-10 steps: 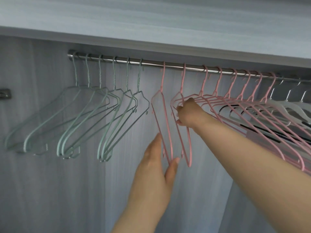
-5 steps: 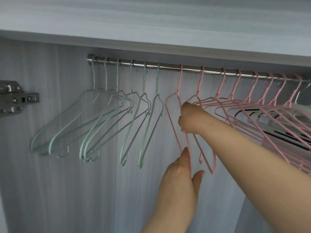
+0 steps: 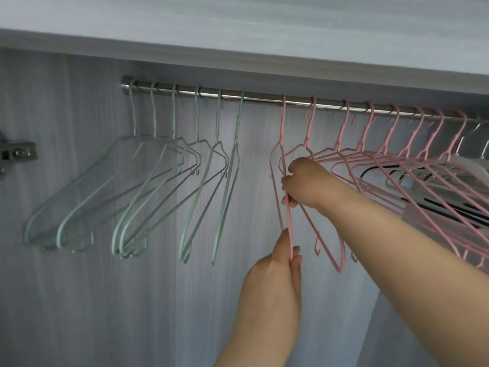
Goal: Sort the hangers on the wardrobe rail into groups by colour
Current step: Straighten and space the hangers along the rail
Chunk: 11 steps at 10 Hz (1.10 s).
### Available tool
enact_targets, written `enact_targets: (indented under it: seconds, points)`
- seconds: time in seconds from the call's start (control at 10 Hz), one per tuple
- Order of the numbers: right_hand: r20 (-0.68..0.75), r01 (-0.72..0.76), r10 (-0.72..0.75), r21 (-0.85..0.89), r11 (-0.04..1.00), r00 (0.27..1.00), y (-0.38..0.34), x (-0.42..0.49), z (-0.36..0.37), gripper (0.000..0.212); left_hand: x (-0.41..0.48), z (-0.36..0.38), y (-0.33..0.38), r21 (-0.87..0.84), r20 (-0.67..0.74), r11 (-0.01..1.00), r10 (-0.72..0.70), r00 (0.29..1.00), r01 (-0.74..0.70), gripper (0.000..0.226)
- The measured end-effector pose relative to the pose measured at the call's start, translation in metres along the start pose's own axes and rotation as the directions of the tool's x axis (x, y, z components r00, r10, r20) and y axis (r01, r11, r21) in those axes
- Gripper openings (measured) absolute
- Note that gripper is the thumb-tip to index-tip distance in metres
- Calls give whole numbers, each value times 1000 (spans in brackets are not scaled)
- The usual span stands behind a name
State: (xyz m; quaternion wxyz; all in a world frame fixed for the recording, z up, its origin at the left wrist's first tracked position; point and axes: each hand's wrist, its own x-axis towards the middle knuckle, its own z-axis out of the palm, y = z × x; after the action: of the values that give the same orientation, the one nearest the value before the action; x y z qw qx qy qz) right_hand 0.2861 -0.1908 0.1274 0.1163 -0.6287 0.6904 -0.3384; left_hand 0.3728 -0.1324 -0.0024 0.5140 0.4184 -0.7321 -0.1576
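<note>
A steel wardrobe rail point(image 3: 264, 98) runs under the top shelf. Several mint-green wire hangers point(image 3: 164, 181) hang together on its left part. Several pink wire hangers point(image 3: 383, 160) hang on its right part. The leftmost pink hanger point(image 3: 282, 133) hangs at the edge of the gap between the groups. My right hand point(image 3: 304, 184) grips that hanger's wires near its shoulder. My left hand point(image 3: 275, 282) pinches its lower tip from below. White hangers point(image 3: 471, 165) with black parts show behind the pink ones at far right.
The grey wood-grain back panel point(image 3: 105, 300) fills the space behind. A metal door hinge point(image 3: 16, 154) is fixed on the left wall. The shelf board point(image 3: 238, 35) sits close above the rail.
My left hand has risen and now pinches the bottom tip of the leftmost pink hanger. My right hand has kept its grip. The camera view has shifted left.
</note>
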Motion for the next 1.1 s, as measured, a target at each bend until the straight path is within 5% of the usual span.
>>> enact_targets:
  seconds: [0.1, 0.2, 0.3, 0.4, 0.5, 0.6, 0.8, 0.9, 1.1]
  points:
    - [63, -42, 50, -132, 990, 997, -6, -3, 0, 10, -3, 1, -1, 53, 26, 996, 72, 997, -73, 46]
    - [-2, 14, -17, -441, 897, 1000, -11, -2, 0, 47, -7, -9, -2, 109, -85, 980, 176, 981, -167, 49]
    - [-83, 241, -308, -444, 863, 948, -26, -7, 1, 40, -15, -37, -4, 107, -299, 969, 244, 923, -221, 31]
    - [21, 271, -280, -333, 903, 960, -49, 0, 6, 25, -18, -58, -7, 149, -450, 961, 275, 850, -233, 31]
    - [171, 181, -138, -268, 946, 976, -65, 16, 19, 19, -15, -59, -14, 187, -376, 976, 178, 909, -114, 43]
    - [241, 55, -49, -19, 998, 969, -65, 25, 33, 28, -14, -50, -31, 320, -243, 947, 83, 967, 0, 47]
    - [261, -130, 62, 253, 959, 963, -60, 31, 44, 15, -14, -43, -39, 157, -212, 983, -58, 975, 93, 41]
    - [241, -160, 90, 285, 945, 966, -58, 30, 41, 12, -14, -40, -37, 128, -270, 991, 10, 963, 25, 36]
    - [220, -196, 129, 316, 928, 967, -51, 34, 35, 32, -9, -39, -32, 95, -243, 995, 1, 970, 22, 27]
